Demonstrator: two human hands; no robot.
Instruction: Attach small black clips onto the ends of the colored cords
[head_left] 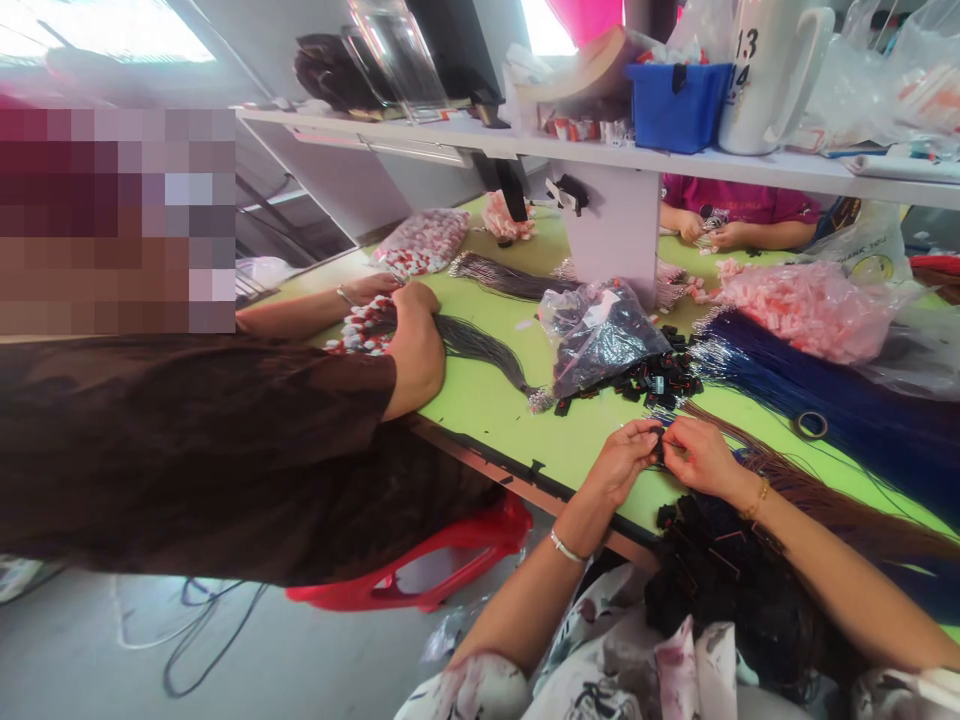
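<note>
My left hand (pixel 624 458) pinches a small black plastic connector (pixel 659 446) above the table's front edge. Close against it, my right hand (pixel 701 458) has its fingers closed at the connector's other side; what they grip is hidden. Just behind my hands lies a heap of loose black connectors (pixel 651 380), spilling by a clear plastic bag (pixel 604 340) with dark pieces inside. Brown wires (pixel 799 470) run to the right from beside my right hand. A larger pile of black connectors (pixel 724 560) rests at my lap, below my right forearm.
Dark blue wires (pixel 817 400) with metal ends cover the table's right, under a tape ring (pixel 811 425). Behind lies a bag of pink pieces (pixel 817 310). At left, a co-worker's hand (pixel 416 345) handles wires with red-white ends. A shelf (pixel 465 135) spans above; a red stool (pixel 420 565) stands left.
</note>
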